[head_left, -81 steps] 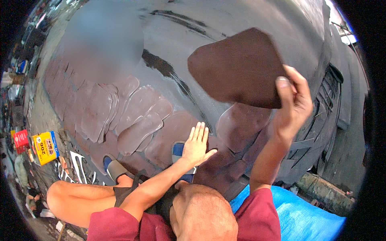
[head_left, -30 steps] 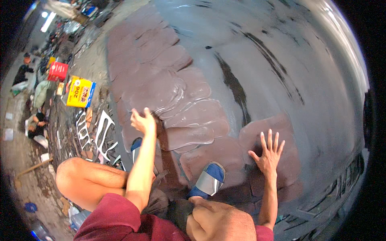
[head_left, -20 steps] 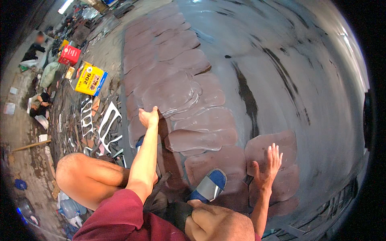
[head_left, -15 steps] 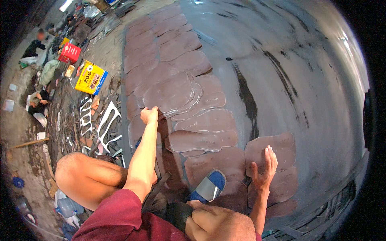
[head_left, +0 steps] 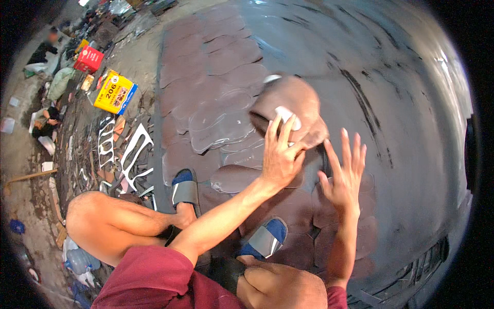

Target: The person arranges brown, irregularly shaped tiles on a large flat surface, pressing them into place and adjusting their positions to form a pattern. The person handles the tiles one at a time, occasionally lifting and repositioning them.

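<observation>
My left hand point(head_left: 282, 160) grips the edge of a bent brown sole piece point(head_left: 294, 95), lifted above the dark sheet point(head_left: 391, 108). The piece curls over, with bright white patches around my fingers. Close by on the right, my right hand point(head_left: 343, 180) is open, fingers spread and raised. Its index fingertip is near the corner of the held piece; I cannot tell whether they touch. Below and to the left lie overlapping brown sole pieces point(head_left: 218, 123) in rows, one narrower piece point(head_left: 234, 178) resting on top.
Sandals point(head_left: 267, 238) on my feet stand among the brown pieces. To the left are offcut scraps point(head_left: 136, 157), a yellow box point(head_left: 114, 92) and a red box point(head_left: 88, 59). A water bottle point(head_left: 81, 260) lies at lower left. Other people point(head_left: 43, 51) sit farther off.
My left hand has moved right from the pile, lifting and bending a brown sole piece. My right hand has risen off the pieces at the right, fingers now spread.
</observation>
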A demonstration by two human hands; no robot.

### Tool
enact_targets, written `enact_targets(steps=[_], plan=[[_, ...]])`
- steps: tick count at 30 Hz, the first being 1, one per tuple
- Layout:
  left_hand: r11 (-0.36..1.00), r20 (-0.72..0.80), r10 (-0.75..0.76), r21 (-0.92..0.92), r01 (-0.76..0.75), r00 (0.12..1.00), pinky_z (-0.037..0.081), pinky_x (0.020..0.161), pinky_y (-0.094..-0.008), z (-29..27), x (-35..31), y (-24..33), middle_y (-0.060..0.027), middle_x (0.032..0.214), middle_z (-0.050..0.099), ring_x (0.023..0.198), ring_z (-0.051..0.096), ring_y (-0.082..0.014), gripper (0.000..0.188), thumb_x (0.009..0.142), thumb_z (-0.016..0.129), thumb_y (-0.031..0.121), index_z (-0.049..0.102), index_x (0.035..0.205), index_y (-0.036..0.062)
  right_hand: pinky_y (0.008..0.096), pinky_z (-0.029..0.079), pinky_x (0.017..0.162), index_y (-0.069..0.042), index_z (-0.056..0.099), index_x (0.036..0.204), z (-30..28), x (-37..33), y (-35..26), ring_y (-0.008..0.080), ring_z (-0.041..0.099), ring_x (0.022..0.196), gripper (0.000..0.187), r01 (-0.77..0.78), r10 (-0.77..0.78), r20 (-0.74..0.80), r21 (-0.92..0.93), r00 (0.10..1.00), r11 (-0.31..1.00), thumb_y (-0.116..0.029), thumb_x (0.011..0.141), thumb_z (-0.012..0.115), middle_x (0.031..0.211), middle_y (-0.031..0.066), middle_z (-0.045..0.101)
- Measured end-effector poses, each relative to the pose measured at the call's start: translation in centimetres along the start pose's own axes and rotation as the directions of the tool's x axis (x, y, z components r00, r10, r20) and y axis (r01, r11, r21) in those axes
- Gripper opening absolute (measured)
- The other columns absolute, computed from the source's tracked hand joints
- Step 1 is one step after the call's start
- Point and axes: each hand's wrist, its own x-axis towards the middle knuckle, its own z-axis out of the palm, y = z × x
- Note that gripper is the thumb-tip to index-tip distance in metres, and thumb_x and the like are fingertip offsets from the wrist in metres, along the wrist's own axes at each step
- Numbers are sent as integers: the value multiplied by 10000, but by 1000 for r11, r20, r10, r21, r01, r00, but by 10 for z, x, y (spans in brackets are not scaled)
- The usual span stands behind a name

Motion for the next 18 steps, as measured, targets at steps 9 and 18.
enact_targets(steps=[9,18], plan=[[-205,809,105,-551,809,578,611,788,-430,-44,26,-29,-195,1495,568,1079,718,-318,579,1075,529,435,553,1445,-10,437,572,896,-177,781,976,-69,2,-4,219,745,1017,237,498,-424,-288,275,859,823,-179,741,747,1006,32,773],[895,516,-439,180,409,735,205,1268,-540,161,0,-24,-292,1652,281,1561,186,-452,910,867,777,465,433,1511,-78,302,493,662,-58,725,858,-141,-100,-28,227,742,721,131,-24,200,-425,384,883,923,-161,777,730,806,139,766]])
